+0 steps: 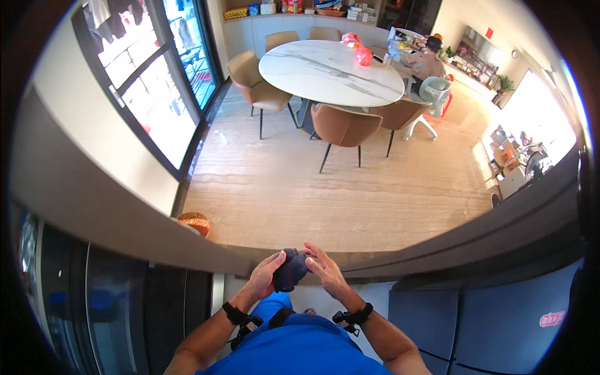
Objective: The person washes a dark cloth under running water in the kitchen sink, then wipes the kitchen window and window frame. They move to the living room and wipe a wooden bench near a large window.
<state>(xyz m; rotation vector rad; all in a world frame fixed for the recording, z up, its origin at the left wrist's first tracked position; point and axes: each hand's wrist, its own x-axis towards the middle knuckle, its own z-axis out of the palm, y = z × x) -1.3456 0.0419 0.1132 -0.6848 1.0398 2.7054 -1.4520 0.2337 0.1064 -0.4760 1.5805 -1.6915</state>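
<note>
A bunched dark grey-blue cloth (pixel 289 272) with a thin red line on it is in front of my waist, at the doorway. My left hand (pixel 266 275) grips its left side, thumb along the top edge. At its right side is my right hand (pixel 324 271), fingers apart and the thumb close to the cloth; whether it touches the cloth I cannot tell. Both wrists wear black straps with small devices.
Ahead stands an oval marble-patterned table (pixel 328 75) with chairs around it, the nearest a brown chair (pixel 346 125). A person (pixel 424 63) sits beyond it at right. A wicker basket (pixel 194 222) lies by the left door frame. A dark fridge (pixel 497 314) stands at right.
</note>
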